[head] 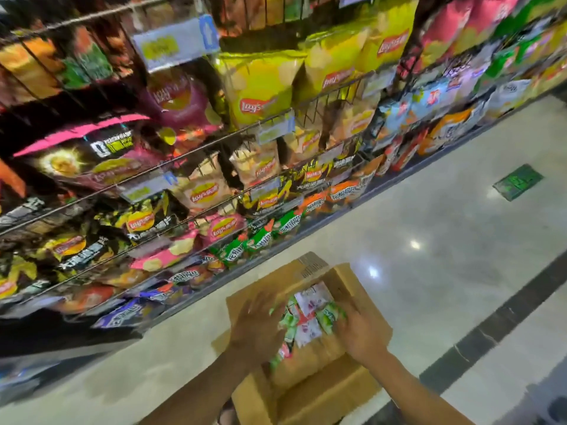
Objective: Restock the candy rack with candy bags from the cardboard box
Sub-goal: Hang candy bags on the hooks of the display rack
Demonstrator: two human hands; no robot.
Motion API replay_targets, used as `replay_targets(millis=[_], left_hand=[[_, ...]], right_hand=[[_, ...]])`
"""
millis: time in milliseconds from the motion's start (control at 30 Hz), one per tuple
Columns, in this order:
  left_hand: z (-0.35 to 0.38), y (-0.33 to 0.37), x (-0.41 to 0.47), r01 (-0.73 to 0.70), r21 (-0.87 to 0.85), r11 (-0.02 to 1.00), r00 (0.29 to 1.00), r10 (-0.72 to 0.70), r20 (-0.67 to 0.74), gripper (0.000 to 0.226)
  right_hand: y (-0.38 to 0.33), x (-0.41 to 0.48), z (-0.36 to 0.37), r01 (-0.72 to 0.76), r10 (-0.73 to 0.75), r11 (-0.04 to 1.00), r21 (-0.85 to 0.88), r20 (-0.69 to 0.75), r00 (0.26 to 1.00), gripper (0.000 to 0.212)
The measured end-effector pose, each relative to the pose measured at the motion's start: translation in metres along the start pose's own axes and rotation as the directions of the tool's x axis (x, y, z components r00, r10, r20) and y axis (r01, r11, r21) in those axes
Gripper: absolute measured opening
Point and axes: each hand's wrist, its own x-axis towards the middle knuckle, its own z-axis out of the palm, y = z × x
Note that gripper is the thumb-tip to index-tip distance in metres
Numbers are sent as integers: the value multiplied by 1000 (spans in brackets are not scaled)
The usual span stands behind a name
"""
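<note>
Closest to me, the cardboard box (pixel 310 400) sits open on the floor (pixel 445 234), and both hands are down in it. The left hand (pixel 257 325) has its fingers fairly straight and spread against the left edge of the candy bags (pixel 310 315): a wide grip, holding nothing that I can make out. The right hand (pixel 360 331) comes in from the other side at a green bag. Blur hides its fingertips, so I cannot tell whether that grip has closed on anything. The bags lie in a loose heap of green, white and red packets toward the far end of the box, between the two hands.

I judge them light, soft and crinkly, with slick film that lets one bag slide over another. A bunch squeezed from both sides may squirt out, so I would scoop from beneath or pinch the sealed top edges, and go easy on the contents.

Beyond the box, the candy rack (pixel 196 148) rises on the left, its wire shelves crowded with snack bags. Free slots are hard to make out from here.
</note>
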Motion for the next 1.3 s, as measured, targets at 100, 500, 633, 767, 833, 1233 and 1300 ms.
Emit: replay_targets(millis=[100, 500, 633, 767, 833, 1233, 1300], left_hand=[[44, 0, 26, 46, -7, 999, 997, -46, 68, 58], [233, -27, 123, -4, 38, 999, 984, -3, 179, 58], [286, -36, 148, -1, -33, 999, 958, 10, 285, 60], [334, -47, 175, 27, -67, 997, 930, 0, 368, 63], [363, -53, 190, 94, -130, 987, 915, -34, 401, 63], [492, -58, 303, 782, -623, -21, 559, -420, 715, 78], [501, -59, 312, 770, -621, -147, 520, -419, 744, 84]], right_hand=[[38, 26, 43, -21, 27, 999, -48, 127, 991, 61], [124, 100, 209, -191, 204, 979, -74, 317, 926, 52], [149, 122, 272, -234, 247, 969, -79, 367, 897, 56], [171, 138, 330, -219, 235, 972, -86, 380, 895, 58], [182, 148, 354, -224, 240, 971, -87, 397, 886, 58], [247, 183, 445, -362, 341, 932, -14, 376, 862, 49], [256, 186, 452, -370, 339, 929, 25, 350, 873, 40]])
